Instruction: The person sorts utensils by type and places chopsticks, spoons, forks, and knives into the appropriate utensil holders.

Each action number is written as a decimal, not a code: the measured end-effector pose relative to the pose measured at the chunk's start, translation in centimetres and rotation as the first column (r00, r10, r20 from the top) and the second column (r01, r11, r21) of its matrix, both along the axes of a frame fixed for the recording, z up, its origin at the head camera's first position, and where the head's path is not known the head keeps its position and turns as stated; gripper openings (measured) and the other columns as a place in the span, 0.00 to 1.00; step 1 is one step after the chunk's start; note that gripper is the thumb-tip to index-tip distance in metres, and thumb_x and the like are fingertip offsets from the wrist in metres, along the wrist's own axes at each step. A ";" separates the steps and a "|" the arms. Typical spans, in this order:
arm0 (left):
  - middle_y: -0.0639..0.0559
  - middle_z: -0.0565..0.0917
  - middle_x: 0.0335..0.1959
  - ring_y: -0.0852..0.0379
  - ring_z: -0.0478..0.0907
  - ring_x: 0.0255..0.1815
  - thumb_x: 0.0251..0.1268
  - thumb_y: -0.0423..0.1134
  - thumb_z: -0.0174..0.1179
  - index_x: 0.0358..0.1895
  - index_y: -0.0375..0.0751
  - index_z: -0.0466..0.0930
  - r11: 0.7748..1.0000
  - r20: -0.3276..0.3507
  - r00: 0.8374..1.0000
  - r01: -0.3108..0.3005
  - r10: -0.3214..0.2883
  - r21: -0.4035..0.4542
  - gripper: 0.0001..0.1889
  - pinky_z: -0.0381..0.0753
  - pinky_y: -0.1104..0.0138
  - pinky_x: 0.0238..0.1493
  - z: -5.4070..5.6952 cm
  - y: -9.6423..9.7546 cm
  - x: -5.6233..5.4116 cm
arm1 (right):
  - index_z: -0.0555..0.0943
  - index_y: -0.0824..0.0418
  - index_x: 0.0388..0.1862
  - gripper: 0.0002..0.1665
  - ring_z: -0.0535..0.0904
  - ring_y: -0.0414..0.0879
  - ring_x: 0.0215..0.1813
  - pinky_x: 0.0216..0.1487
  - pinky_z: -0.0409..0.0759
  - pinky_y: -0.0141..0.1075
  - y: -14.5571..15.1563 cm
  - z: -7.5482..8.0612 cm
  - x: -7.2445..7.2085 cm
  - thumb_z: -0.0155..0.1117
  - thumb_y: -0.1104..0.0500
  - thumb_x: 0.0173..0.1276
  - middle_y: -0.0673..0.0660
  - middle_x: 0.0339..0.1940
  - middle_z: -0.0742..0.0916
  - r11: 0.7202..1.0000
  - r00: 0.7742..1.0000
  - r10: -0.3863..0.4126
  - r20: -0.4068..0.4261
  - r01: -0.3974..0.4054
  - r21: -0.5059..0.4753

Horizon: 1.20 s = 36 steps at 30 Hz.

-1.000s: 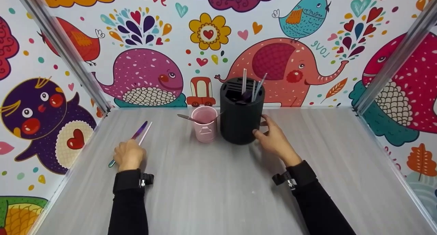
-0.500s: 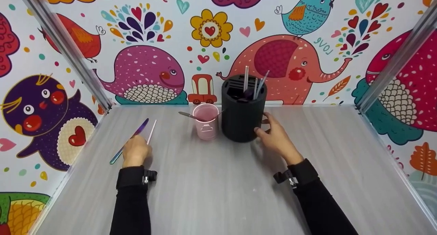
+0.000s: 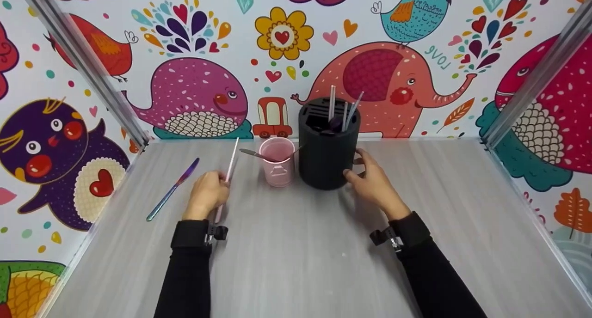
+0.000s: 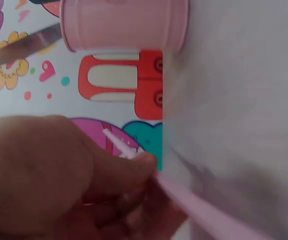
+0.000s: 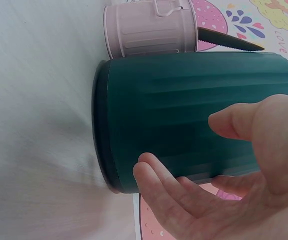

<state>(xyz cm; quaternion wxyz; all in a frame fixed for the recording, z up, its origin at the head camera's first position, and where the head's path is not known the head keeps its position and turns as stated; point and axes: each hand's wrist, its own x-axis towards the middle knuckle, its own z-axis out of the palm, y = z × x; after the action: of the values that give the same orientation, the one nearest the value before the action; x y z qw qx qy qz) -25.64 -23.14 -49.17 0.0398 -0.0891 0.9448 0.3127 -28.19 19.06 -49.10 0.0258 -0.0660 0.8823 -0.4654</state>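
My left hand (image 3: 208, 192) pinches a slim pink and white chopstick (image 3: 232, 158) between thumb and fingers, left of the pink cup. In the left wrist view the chopstick (image 4: 194, 201) slants past the fingertips. My right hand (image 3: 375, 186) rests against the right side of a black knife block (image 3: 326, 158), thumb in front and fingers toward the back. The right wrist view shows the block's ribbed wall (image 5: 174, 110) with the spread fingers along it. Several thin sticks (image 3: 332, 103) stand in the block. A purple and blue table knife (image 3: 171, 191) lies on the table, left of my left hand.
A small pink bucket-shaped cup (image 3: 279, 170) stands just left of the block, with a knife (image 3: 254, 155) leaning out over its rim. A printed wall (image 3: 199, 91) closes the back of the grey table (image 3: 286, 253), with metal posts (image 3: 88, 64) at the corners.
My left hand has lifted the chopstick away from the table knife and carried it right, toward the pink cup. The table knife stays behind. My right hand keeps its place at the block.
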 end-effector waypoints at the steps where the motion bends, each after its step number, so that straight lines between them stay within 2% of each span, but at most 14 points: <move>1: 0.36 0.86 0.51 0.42 0.83 0.49 0.82 0.34 0.56 0.60 0.32 0.83 1.000 -0.029 1.000 0.013 -0.012 0.025 0.14 0.86 0.50 0.54 0.0 0.4 -0.1 | 0.56 0.58 0.92 0.47 0.88 0.58 0.54 0.53 0.85 0.44 0.0 0.0 0.0 0.64 0.54 0.81 0.68 0.75 0.80 1.000 1.000 0.000 0.000 0.000 -0.001; 5: 0.39 0.87 0.47 0.45 0.83 0.47 0.82 0.32 0.58 0.57 0.31 0.84 0.991 -0.157 0.986 0.076 -0.058 0.106 0.11 0.84 0.56 0.51 -0.2 1.8 -0.6 | 0.56 0.58 0.92 0.47 0.88 0.58 0.54 0.53 0.85 0.44 0.0 0.0 0.0 0.63 0.54 0.81 0.67 0.75 0.80 1.000 1.000 0.001 0.002 -0.001 -0.005; 9: 0.38 0.87 0.46 0.44 0.84 0.47 0.82 0.32 0.61 0.55 0.30 0.84 0.980 -0.287 0.957 0.102 -0.050 0.169 0.09 0.81 0.57 0.52 -0.3 3.6 -1.1 | 0.55 0.58 0.92 0.47 0.88 0.59 0.55 0.54 0.85 0.46 0.1 -0.1 0.1 0.63 0.54 0.81 0.67 0.75 0.80 1.000 1.000 -0.001 0.004 0.001 -0.005; 12: 0.36 0.87 0.48 0.41 0.85 0.50 0.82 0.31 0.62 0.54 0.31 0.83 0.973 -0.371 0.929 0.092 -0.007 0.212 0.08 0.84 0.52 0.55 0.0 4.7 -1.2 | 0.56 0.59 0.92 0.47 0.88 0.59 0.55 0.55 0.86 0.46 0.2 -0.1 0.2 0.64 0.54 0.81 0.67 0.75 0.80 1.000 1.000 -0.001 0.004 0.001 -0.009; 16: 0.36 0.88 0.50 0.40 0.89 0.52 0.81 0.29 0.62 0.54 0.31 0.85 0.958 -0.488 0.868 0.059 0.089 0.279 0.07 0.89 0.48 0.58 1.4 5.6 -0.9 | 0.56 0.58 0.92 0.47 0.89 0.58 0.55 0.54 0.86 0.46 0.1 -0.2 0.2 0.64 0.54 0.81 0.67 0.75 0.80 1.000 1.000 0.001 0.008 -0.001 -0.012; 18: 0.37 0.87 0.50 0.42 0.89 0.51 0.80 0.29 0.63 0.54 0.31 0.86 0.945 -0.553 0.820 0.051 0.145 0.323 0.08 0.91 0.48 0.57 2.6 5.9 -0.5 | 0.56 0.57 0.92 0.47 0.89 0.58 0.55 0.54 0.86 0.45 0.1 -0.1 0.2 0.64 0.54 0.81 0.67 0.75 0.80 1.000 1.000 0.002 0.011 -0.002 -0.015; 20: 0.38 0.87 0.49 0.44 0.89 0.50 0.79 0.29 0.64 0.55 0.32 0.87 0.936 -0.622 0.758 0.047 0.195 0.350 0.09 0.91 0.51 0.56 4.1 6.3 0.1 | 0.56 0.57 0.92 0.47 0.89 0.58 0.56 0.55 0.86 0.46 0.0 0.0 0.1 0.64 0.54 0.82 0.67 0.76 0.79 1.000 1.000 0.003 0.014 -0.003 -0.015; 24: 0.39 0.86 0.47 0.49 0.86 0.48 0.78 0.33 0.68 0.56 0.31 0.87 0.937 -0.748 0.612 0.034 0.256 0.348 0.11 0.89 0.63 0.54 7.4 7.2 1.7 | 0.56 0.57 0.92 0.47 0.89 0.59 0.57 0.56 0.86 0.48 0.0 0.4 0.0 0.64 0.53 0.81 0.67 0.76 0.79 1.000 1.000 0.006 0.007 -0.006 -0.010; 26: 0.38 0.85 0.47 0.50 0.85 0.48 0.79 0.34 0.68 0.56 0.30 0.87 0.944 -0.787 0.558 0.016 0.265 0.329 0.12 0.86 0.69 0.54 8.6 7.7 2.6 | 0.56 0.58 0.92 0.47 0.89 0.60 0.58 0.57 0.86 0.50 0.0 0.4 0.0 0.63 0.53 0.81 0.68 0.76 0.79 1.000 1.000 0.006 0.002 -0.006 0.005; 28: 0.38 0.85 0.46 0.51 0.85 0.48 0.79 0.35 0.67 0.57 0.29 0.87 0.948 -0.812 0.520 0.013 0.265 0.317 0.13 0.84 0.73 0.54 9.5 8.3 3.2 | 0.56 0.58 0.92 0.47 0.89 0.60 0.58 0.59 0.86 0.51 0.0 0.4 0.1 0.63 0.52 0.81 0.68 0.76 0.79 1.000 1.000 0.004 -0.003 -0.004 0.019; 30: 0.37 0.84 0.46 0.50 0.86 0.48 0.80 0.34 0.67 0.57 0.29 0.87 0.951 -0.833 0.490 0.027 0.256 0.308 0.12 0.84 0.74 0.55 10.1 9.0 3.8 | 0.57 0.58 0.91 0.47 0.89 0.61 0.59 0.59 0.86 0.53 0.0 0.3 0.1 0.63 0.52 0.81 0.68 0.76 0.80 1.000 1.000 0.004 -0.005 -0.003 0.026; 34: 0.37 0.85 0.45 0.50 0.86 0.47 0.79 0.33 0.67 0.55 0.29 0.87 0.943 -0.865 0.437 0.097 0.246 0.317 0.11 0.85 0.73 0.55 11.4 10.6 4.4 | 0.56 0.58 0.92 0.47 0.89 0.61 0.59 0.59 0.86 0.52 0.0 0.2 0.2 0.63 0.52 0.81 0.68 0.76 0.80 1.000 1.000 0.004 -0.006 -0.003 0.023; 36: 0.38 0.86 0.45 0.51 0.86 0.47 0.78 0.32 0.68 0.53 0.29 0.88 0.933 -0.878 0.409 0.144 0.248 0.331 0.10 0.86 0.71 0.55 12.2 11.6 4.5 | 0.56 0.58 0.92 0.47 0.89 0.61 0.58 0.58 0.86 0.51 0.1 0.2 0.1 0.63 0.52 0.81 0.68 0.76 0.80 1.000 1.000 0.004 -0.005 -0.004 0.021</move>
<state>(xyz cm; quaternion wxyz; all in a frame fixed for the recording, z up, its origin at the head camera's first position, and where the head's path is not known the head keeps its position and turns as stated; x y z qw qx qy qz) -21.13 -11.57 -36.97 -0.4737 0.0740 0.7367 0.4769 -28.05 19.11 -48.87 0.0253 -0.0684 0.8871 -0.4557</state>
